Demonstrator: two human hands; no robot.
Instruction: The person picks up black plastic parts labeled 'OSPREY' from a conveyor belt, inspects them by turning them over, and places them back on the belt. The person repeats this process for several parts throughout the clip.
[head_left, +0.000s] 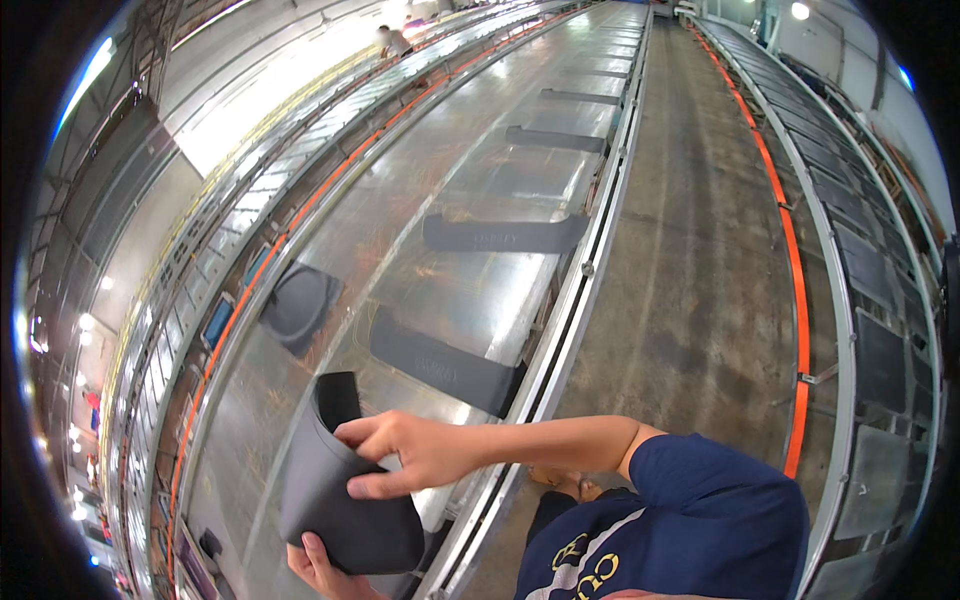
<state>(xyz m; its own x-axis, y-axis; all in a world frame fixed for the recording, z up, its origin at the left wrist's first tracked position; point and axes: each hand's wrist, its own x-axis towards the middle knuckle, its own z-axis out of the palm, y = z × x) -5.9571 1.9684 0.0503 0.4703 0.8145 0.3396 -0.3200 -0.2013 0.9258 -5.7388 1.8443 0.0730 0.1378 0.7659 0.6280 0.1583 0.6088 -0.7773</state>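
A dark grey sheet of flexible material (337, 480), bent into a curve, is held over the near end of a long metal-topped table (255, 420). My left hand (322, 566) grips its lower edge, thumb on the outer face. At the upper edge, my right hand (397, 454) has its fingers over the rim and its thumb on the dark face. Just beyond lies a flat dark grey piece with faint lettering (442, 364), and another lettered piece (506, 234) is farther up. To the left rests a rounded dark grey piece (300, 307).
Several similar strips lie farther along the table. A metal rail (555, 345) edges its right side, beside a concrete floor aisle (660, 262). Another long table holding dark panels (881, 360) stands at right. A person (394, 41) leans over a table far left.
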